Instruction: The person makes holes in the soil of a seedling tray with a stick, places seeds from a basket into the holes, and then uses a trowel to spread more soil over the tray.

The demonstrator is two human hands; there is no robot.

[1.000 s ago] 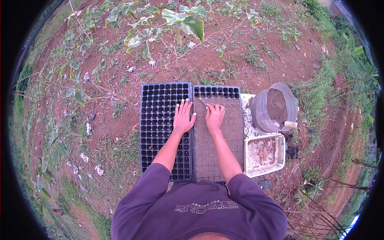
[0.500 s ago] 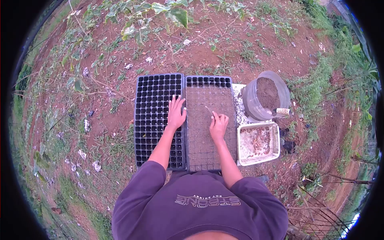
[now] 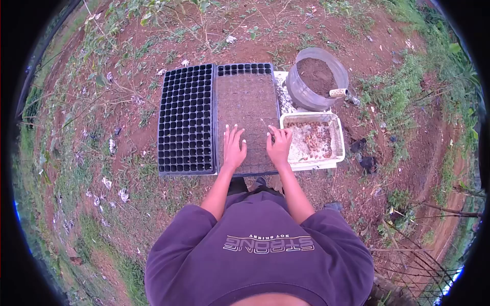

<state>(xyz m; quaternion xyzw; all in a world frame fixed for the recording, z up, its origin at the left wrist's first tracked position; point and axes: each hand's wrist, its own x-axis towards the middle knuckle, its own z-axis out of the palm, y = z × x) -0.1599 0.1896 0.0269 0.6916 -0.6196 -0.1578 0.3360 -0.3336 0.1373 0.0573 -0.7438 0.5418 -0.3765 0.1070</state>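
Note:
A black tray of empty cells (image 3: 186, 120) lies at the left, beside a second tray filled with brown soil (image 3: 247, 99). My left hand (image 3: 234, 148) rests over the left part of the soil-filled tray, fingers spread, holding nothing. Over the right edge of the same tray is my right hand (image 3: 279, 145), its fingers bent round a thin stick (image 3: 264, 122) whose tip points up and left. The soil surface shows faint grid lines of the cells beneath.
A white basket (image 3: 338, 137) with small brown pieces stands right of the trays. Behind it is a clear round tub (image 3: 344, 81) of soil, with a light-handled tool (image 3: 338, 93) at its rim. Weeds and plants surround the spot.
The trays, basket and tub now appear higher in view. My left hand has moved from the empty tray onto the soil-filled one. My right hand is nearer the tray's right edge and front.

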